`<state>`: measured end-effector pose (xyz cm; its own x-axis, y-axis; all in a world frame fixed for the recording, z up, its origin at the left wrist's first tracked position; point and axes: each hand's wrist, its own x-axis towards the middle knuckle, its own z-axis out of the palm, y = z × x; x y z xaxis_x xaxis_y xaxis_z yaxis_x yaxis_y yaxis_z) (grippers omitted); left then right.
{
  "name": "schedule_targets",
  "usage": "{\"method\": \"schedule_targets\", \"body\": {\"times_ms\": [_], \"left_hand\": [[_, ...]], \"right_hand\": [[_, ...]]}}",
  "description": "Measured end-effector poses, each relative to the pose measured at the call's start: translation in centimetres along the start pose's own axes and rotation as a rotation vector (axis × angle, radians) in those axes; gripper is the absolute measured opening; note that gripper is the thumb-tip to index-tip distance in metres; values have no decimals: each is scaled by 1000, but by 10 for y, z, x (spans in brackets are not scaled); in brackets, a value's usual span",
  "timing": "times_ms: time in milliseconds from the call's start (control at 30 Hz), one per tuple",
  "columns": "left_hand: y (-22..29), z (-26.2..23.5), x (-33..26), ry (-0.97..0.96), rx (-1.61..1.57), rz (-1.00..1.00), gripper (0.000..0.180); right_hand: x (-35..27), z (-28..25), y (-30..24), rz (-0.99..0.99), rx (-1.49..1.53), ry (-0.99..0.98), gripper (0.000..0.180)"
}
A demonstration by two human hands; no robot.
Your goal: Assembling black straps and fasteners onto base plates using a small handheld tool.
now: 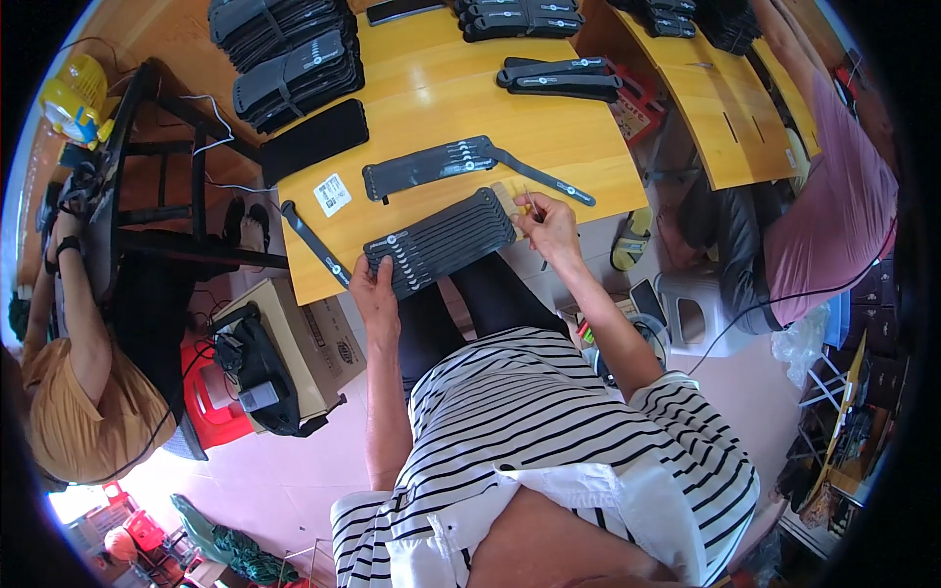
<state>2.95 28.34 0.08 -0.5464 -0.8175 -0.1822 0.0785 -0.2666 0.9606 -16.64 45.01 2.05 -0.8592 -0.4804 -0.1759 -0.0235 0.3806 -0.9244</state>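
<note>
Along the front of the yellow table (pixel 412 88) lies a row of flat black straps (pixel 446 240), overlapping side by side with their rounded ends lined up. My left hand (pixel 377 289) grips the row's near left corner, thumb on top and fingers underneath. At the opposite end, my right hand (pixel 551 230) is closed in a pinch beside a tan strip (pixel 507 199). Something thin shows at its fingertips, too small to name. Just beyond lies another overlapping group of straps (pixel 426 169). Single straps lie to the right (pixel 544 176) and left (pixel 316 245).
Banded strap stacks (pixel 294 83) stand at the far left, with more bundles (pixel 559 78) at the far right. A black flat panel (pixel 314 142) and a white label (pixel 332 194) lie on the left. People sit on both sides; a cardboard box (pixel 323 338) is below left.
</note>
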Motion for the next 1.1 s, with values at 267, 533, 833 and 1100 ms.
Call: {"method": "schedule_targets", "body": {"times_ms": [267, 533, 833, 1100], "left_hand": [[0, 0, 0, -5, -24, 8, 11], [5, 3, -2, 12, -31, 14, 15], [4, 4, -1, 19, -62, 5, 16], [21, -7, -3, 6, -153, -193, 43]], "right_hand": [[0, 0, -1, -5, 0, 4, 20], [0, 1, 0, 14, 18, -1, 20], [1, 2, 6, -11, 30, 15, 21], [1, 0, 7, 8, 67, 53, 22]]}}
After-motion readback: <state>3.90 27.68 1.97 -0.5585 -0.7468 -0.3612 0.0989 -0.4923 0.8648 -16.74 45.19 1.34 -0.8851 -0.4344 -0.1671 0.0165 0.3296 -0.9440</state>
